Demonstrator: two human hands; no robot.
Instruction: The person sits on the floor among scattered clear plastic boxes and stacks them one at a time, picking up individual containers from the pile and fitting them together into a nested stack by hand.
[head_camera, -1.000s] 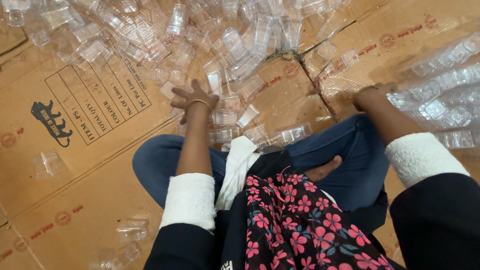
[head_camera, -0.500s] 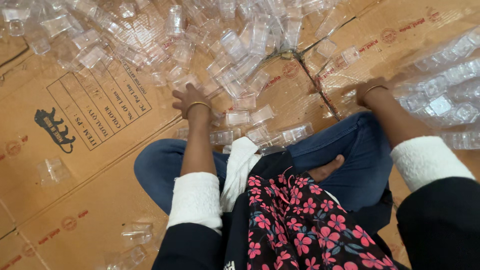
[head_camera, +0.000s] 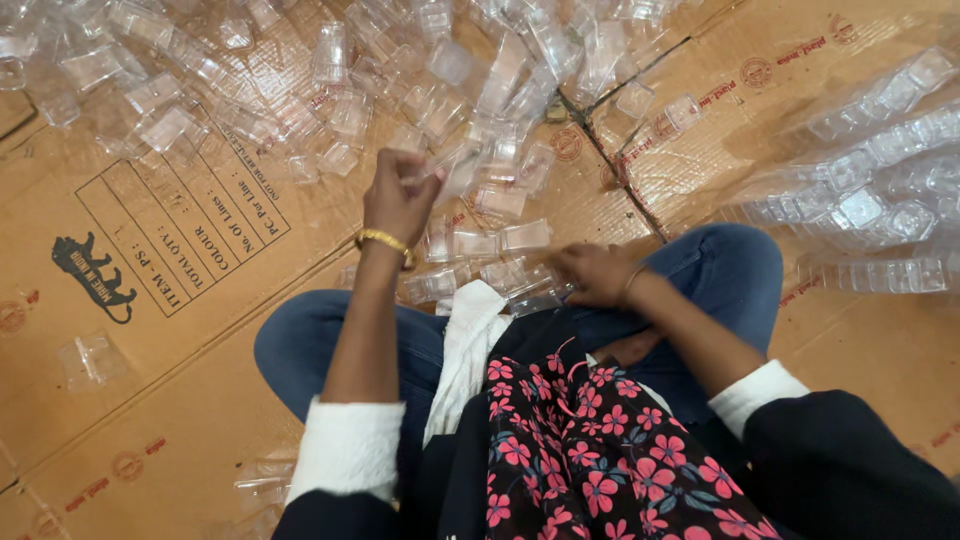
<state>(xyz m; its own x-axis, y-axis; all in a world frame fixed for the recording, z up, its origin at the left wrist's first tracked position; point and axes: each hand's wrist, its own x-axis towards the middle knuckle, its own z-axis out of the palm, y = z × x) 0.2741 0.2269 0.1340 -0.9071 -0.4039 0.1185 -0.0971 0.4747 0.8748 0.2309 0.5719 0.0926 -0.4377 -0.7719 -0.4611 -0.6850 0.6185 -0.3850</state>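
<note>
Two hands were in view. The left hand (head_camera: 398, 195) was raised above the cardboard sheet (head_camera: 180, 300), fingers curled around one clear plastic piece (head_camera: 452, 172). The right hand (head_camera: 592, 274) rested low beside the knee, fingers bent over a second clear piece (head_camera: 535, 296); whether it gripped this could not be told. Loose clear pieces (head_camera: 330, 80) lay scattered ahead, too many to count. Stacked rows of the same pieces (head_camera: 870, 190) lay to the right, number unclear.

We sit on the floor of a small packing workshop: flattened cardboard cartons (head_camera: 180, 330) cover the ground, strewn with heaps of clear plastic containers (head_camera: 480, 90) (some stacked in rows (head_camera: 870, 190)).
</note>
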